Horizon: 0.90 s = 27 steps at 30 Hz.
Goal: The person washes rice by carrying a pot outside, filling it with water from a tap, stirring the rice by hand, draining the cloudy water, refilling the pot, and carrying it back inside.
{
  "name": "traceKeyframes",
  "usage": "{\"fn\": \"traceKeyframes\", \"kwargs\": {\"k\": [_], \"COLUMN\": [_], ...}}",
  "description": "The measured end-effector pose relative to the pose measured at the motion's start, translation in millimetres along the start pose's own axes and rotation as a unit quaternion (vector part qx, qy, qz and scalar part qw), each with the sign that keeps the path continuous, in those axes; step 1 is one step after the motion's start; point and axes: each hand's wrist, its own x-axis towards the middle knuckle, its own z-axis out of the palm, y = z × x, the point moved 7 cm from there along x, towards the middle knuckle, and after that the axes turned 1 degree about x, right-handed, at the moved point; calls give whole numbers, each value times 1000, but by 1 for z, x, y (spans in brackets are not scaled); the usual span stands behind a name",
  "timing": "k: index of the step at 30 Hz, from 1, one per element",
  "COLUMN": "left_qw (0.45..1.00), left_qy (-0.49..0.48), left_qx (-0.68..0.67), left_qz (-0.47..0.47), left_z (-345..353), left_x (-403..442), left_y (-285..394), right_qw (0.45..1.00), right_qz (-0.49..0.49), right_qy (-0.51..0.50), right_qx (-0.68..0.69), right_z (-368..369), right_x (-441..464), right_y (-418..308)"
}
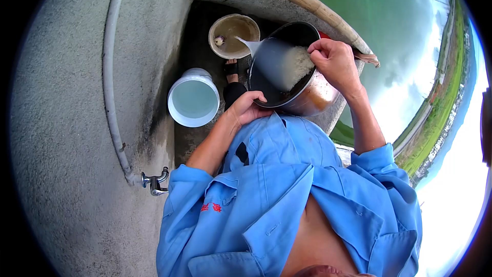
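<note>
1. Head view, the only one. Landmark: the pot (310, 98), dark inside, lying tilted close to the wearer's lap, mouth turned leftward. We judge the body serves as a rest for it.
2. Left hand (250, 106): at the pot's near rim, thumb over the edge, other fingers beneath, closed on it. We take this as steadying the tilt.
3. Right hand (335, 66): over the pot's right part, fingers curled inward, thumb brought near them. How tight the pinch is, and what it has hold of, we cannot tell.
4. Pale grainy stuff (298, 65) sits inside the pot, just beside the right fingertips. A blurred whitish shape (271, 61) crosses the mouth; utensil or liquid, we cannot tell.
5. Bowl (242, 26): beyond and left of the pot, a small round thing (219, 40) in it. We suppose it stands there to be within reach.
6. Bucket (193, 122): left of the pot, clear liquid inside, upright, probably set low for easy access.
7. Tap (160, 179): on the wall, nearer the wearer than the pot and further left.
</note>
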Motion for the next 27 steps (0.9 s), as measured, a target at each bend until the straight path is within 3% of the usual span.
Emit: {"fn": "traceKeyframes", "kwargs": {"k": [27], "left_qw": [996], "left_qy": [-63], "left_qx": [-62], "left_qz": [7], "left_z": [-13], "left_x": [7], "left_y": [-3], "right_qw": [992], "right_qz": [-52], "right_qy": [-55], "right_qx": [-98], "right_z": [17], "right_x": [25], "right_y": [-35]}}
